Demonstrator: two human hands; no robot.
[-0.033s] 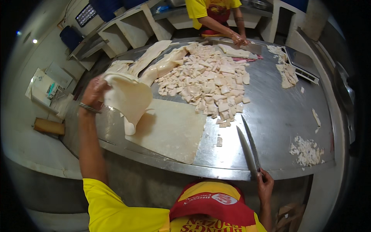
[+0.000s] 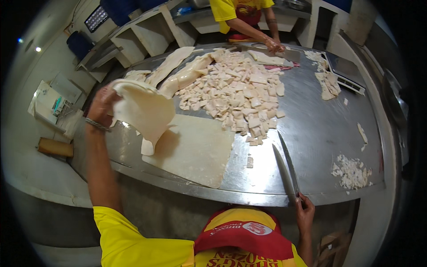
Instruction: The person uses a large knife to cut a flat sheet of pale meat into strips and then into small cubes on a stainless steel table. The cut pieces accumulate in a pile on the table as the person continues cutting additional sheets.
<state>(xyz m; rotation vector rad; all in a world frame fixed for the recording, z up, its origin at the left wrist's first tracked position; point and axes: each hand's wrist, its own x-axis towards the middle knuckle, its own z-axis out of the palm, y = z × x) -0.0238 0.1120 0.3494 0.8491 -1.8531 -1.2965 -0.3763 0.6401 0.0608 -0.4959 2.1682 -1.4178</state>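
My left hand (image 2: 103, 104) is closed on the upper left edge of a large, pale sheet of pork skin (image 2: 144, 107). The skin droops in a curve, with its lower tip over the left edge of a whitish cutting board (image 2: 195, 151). My right hand (image 2: 304, 210) grips the handle of a long knife (image 2: 288, 158) at the table's front edge. The blade points away from me over the steel, and its reflection lies beside it. Beyond the board spreads a big heap of cut pork skin pieces (image 2: 240, 89). One small piece (image 2: 250, 162) lies apart, right of the board.
Uncut skin strips (image 2: 171, 66) lie on the steel table (image 2: 311, 120) at the far left. Across it, a co-worker's hands (image 2: 275, 45) work with a wide blade (image 2: 291, 54). A scale (image 2: 344, 71) stands far right; white scraps (image 2: 351, 172) lie near right.
My left hand has shifted slightly left and up with the skin sheet. The whole view has moved a little; the knife stays in my right hand.
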